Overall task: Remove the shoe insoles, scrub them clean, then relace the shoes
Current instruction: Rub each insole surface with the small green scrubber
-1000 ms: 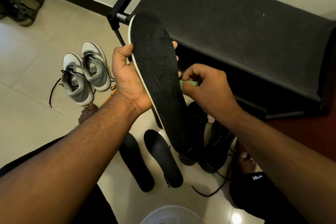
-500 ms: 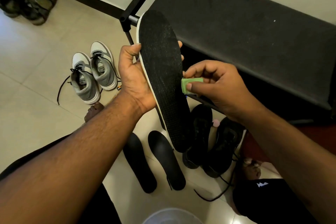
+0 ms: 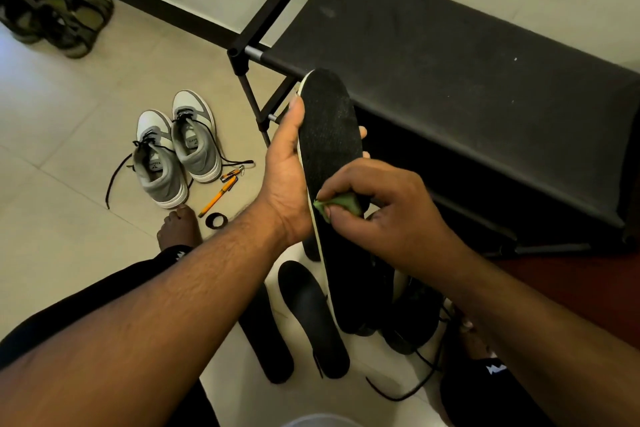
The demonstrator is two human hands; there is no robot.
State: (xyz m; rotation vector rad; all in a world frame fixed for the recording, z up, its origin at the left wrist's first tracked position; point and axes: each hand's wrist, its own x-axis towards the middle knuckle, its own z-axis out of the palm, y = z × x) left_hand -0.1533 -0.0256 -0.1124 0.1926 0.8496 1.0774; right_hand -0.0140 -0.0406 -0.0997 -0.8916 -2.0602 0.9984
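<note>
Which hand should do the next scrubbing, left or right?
The right hand. Its fingers already pinch the green scrub pad against the black insole, while the left hand grips the insole's edge to steady it.

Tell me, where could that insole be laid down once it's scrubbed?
Bare tile lies left of the grey sneakers, between them and the sandals. The bench top also looks free. It is crowded below the hands: two insoles and black shoes lie there, and pens sit by the sneakers.
</note>
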